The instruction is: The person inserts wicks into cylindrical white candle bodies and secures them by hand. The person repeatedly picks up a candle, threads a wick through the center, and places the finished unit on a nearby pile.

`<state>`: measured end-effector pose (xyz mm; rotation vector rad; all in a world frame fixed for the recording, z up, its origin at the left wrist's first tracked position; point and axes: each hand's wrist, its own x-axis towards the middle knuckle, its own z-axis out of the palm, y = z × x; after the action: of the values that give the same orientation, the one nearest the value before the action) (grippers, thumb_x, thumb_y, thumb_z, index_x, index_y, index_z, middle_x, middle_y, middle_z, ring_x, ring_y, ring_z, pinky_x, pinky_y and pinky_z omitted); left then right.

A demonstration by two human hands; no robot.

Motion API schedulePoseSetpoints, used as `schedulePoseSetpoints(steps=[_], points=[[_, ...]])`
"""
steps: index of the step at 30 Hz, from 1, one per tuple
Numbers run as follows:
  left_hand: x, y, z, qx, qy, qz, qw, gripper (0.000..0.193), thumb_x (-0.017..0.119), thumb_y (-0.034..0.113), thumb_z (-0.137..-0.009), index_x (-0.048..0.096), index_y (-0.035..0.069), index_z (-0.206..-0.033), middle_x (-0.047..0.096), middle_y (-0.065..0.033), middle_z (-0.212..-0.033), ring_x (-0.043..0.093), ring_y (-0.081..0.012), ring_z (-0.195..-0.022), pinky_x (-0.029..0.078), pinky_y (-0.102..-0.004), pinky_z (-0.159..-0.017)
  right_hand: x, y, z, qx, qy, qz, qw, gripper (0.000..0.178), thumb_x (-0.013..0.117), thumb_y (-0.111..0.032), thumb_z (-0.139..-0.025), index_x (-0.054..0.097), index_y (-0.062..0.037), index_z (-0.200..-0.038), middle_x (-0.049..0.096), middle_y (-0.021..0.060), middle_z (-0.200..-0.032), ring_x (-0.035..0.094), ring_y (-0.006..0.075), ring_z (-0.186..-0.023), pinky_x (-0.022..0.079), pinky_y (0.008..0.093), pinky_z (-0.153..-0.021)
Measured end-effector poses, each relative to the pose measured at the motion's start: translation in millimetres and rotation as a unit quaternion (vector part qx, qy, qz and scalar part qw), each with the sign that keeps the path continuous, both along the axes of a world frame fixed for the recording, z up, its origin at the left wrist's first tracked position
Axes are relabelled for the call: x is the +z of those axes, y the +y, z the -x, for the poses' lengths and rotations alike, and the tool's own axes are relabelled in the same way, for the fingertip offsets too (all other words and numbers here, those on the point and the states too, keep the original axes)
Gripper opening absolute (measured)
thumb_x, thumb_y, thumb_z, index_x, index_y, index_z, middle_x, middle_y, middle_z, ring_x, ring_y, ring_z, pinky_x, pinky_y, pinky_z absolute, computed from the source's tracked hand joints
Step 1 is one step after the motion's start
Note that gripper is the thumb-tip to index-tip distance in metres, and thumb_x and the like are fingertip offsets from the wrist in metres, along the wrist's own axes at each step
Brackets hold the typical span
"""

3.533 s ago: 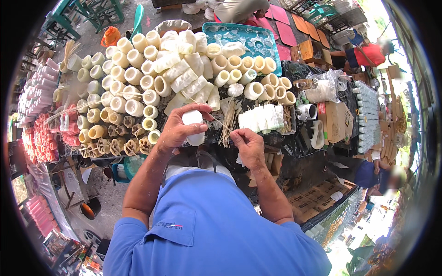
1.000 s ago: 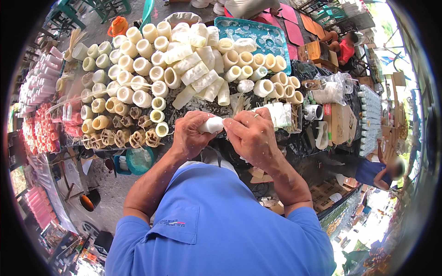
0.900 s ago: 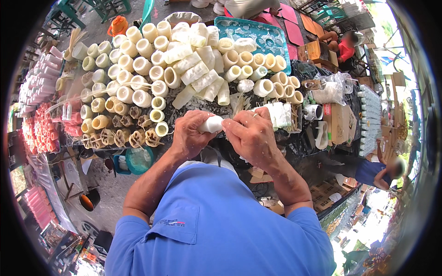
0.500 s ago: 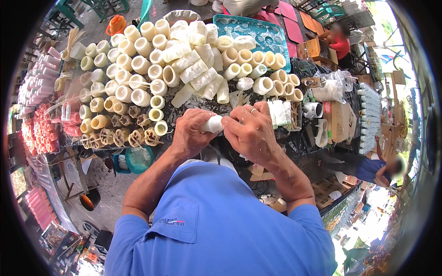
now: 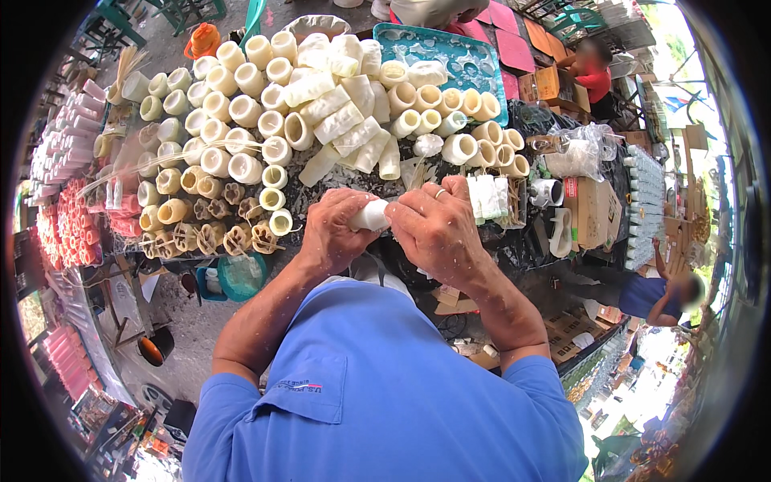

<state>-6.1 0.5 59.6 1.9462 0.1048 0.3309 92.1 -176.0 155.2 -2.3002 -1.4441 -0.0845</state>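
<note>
A short white wax cylinder point(image 5: 371, 216), apparently a candle, lies sideways between my hands at the table's near edge. My left hand point(image 5: 333, 229) is closed around its left end. At its right end, the bent fingers of my right hand point(image 5: 434, 221), with a ring on one, press together; whatever they pinch is hidden. White flecks dot both hands and forearms. Just beyond, white wrapped-looking wax rolls point(image 5: 345, 128) are heaped on the table. Hollow cream wax cylinders point(image 5: 215, 132) stand in rows to the left, and more hollow cylinders point(image 5: 460, 149) lie to the right.
A teal tray point(image 5: 474, 60) with white residue lies at the back. Flower-shaped wax pieces point(image 5: 237, 239) line the near left edge. Cardboard boxes point(image 5: 594, 213) and clear plastic bags point(image 5: 578, 153) sit to the right. A teal basin point(image 5: 242, 277) is below the table. Other people are farther off.
My right fingers have shifted very slightly at the cylinder's end. The left hand and the cylinder stay in nearly the same place. A person at the far right has moved an arm.
</note>
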Motion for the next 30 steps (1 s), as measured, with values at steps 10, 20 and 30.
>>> schedulePoseSetpoints(steps=[10,20,30], points=[[7,-8,1,-0.005,0.003,-0.009,1.000,0.048,0.094,0.016,-0.071,0.078,0.005,-0.115,0.078,-0.0135,-0.113,0.074,-0.0345,-0.106,0.060,-0.0437,-0.095,-6,3,2,0.037,0.024,0.061,0.997,0.011,0.075,-0.004,-0.084,0.074,-0.0087,-0.094,0.074,0.0036,-0.089,0.068,0.0229,-0.084,0.040,0.0433,-0.088],[8,-7,-1,-0.003,0.015,-0.012,1.000,0.051,0.094,0.019,-0.073,0.076,0.004,-0.118,0.077,-0.0140,-0.113,0.073,-0.0351,-0.104,0.058,-0.0448,-0.096,-4,-4,-7,0.028,0.051,0.002,0.998,0.007,0.073,-0.006,-0.085,0.071,-0.0084,-0.091,0.070,0.0045,-0.082,0.069,0.0245,-0.081,0.041,0.0447,-0.089],[7,-12,-2,-0.013,0.011,-0.006,1.000,0.050,0.091,0.017,-0.072,0.076,0.003,-0.118,0.077,-0.0162,-0.113,0.073,-0.0362,-0.105,0.057,-0.0448,-0.096,-9,4,-3,0.065,0.010,0.051,0.997,0.005,0.071,-0.010,-0.085,0.069,-0.0067,-0.087,0.070,0.0076,-0.082,0.068,0.0262,-0.081,0.043,0.0457,-0.088]])
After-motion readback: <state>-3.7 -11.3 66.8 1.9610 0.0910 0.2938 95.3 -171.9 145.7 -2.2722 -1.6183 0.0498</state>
